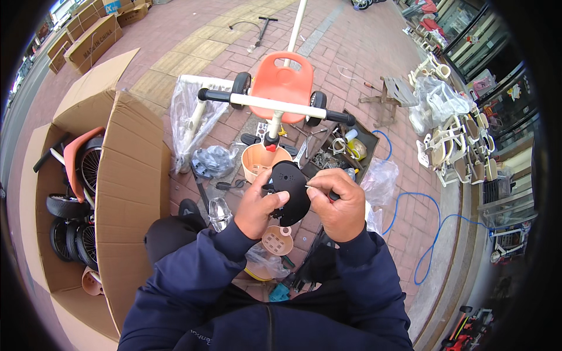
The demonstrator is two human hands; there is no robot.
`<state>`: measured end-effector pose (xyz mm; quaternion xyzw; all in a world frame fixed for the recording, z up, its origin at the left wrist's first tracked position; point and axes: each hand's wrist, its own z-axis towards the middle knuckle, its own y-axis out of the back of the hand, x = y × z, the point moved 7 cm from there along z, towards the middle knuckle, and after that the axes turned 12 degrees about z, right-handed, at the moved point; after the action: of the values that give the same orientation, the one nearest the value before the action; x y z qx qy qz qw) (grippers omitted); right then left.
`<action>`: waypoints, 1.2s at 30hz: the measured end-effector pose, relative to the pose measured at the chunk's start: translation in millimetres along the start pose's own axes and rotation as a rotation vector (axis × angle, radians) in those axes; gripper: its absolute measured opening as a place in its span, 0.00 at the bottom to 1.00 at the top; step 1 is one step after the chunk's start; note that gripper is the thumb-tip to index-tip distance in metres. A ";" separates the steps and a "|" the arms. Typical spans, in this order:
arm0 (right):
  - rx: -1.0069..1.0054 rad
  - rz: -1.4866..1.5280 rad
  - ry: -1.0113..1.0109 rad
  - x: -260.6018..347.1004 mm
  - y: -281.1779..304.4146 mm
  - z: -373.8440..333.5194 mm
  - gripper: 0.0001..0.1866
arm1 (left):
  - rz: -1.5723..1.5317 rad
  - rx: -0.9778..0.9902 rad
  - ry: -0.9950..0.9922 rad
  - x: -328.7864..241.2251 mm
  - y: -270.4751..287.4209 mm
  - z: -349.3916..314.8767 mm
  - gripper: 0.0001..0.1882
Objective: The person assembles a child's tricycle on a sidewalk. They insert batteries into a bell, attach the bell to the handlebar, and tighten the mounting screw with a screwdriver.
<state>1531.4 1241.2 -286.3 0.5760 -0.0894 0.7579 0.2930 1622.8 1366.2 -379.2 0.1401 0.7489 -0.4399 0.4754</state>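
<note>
Above my lap, my left hand (255,208) is closed on the edge of a black rounded plastic plate (293,196) with small holes near its top. My right hand (341,206) is closed beside it, with a screwdriver (333,196) in the fist. Its thin metal shaft points at the plate's right edge; whether it touches cannot be seen. Just beyond my hands is a peach plastic basket (256,161). Farther off stands a child's tricycle with a coral seat (283,82) and a white handlebar (275,105) with black grips.
At the left stands an open carton (132,193) holding wheels. An open toolbox (364,143) with loose hardware and a wrench (301,153) lie ahead. A blue hose (436,234) curls on the right paving. White plastic parts (456,146) are piled farther right.
</note>
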 end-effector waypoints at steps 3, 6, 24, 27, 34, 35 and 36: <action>-0.017 -0.032 -0.005 3.1 -5.2 -1.7 0.06 | -0.098 0.090 0.020 5.5 -7.9 -4.3 0.29; -0.007 -0.068 0.026 5.8 -6.8 -1.4 0.06 | -0.259 0.194 0.032 5.4 -12.7 -5.9 0.28; -0.005 -0.138 0.291 33.3 -12.2 -11.5 0.10 | -0.410 0.353 0.036 -6.1 -28.3 -14.8 0.49; 0.015 -0.071 0.219 27.8 -8.8 -9.2 0.10 | -0.098 0.246 -0.105 -14.8 -24.4 -15.3 0.47; 0.091 0.161 0.053 12.4 -4.9 -5.3 0.06 | 0.727 0.090 -0.561 -46.9 -18.5 -20.8 0.44; 0.075 0.234 0.002 8.2 -5.1 -6.4 0.05 | 0.748 0.099 -0.597 -48.1 -20.1 -22.5 0.44; 0.070 0.289 -0.028 5.7 -5.7 -7.6 0.04 | 0.771 0.101 -0.631 -49.4 -21.2 -24.0 0.44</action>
<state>1527.3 1251.3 -284.5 0.5777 -0.1491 0.7866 0.1593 1620.5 1383.4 -322.9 0.2895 0.4400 -0.2887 0.7995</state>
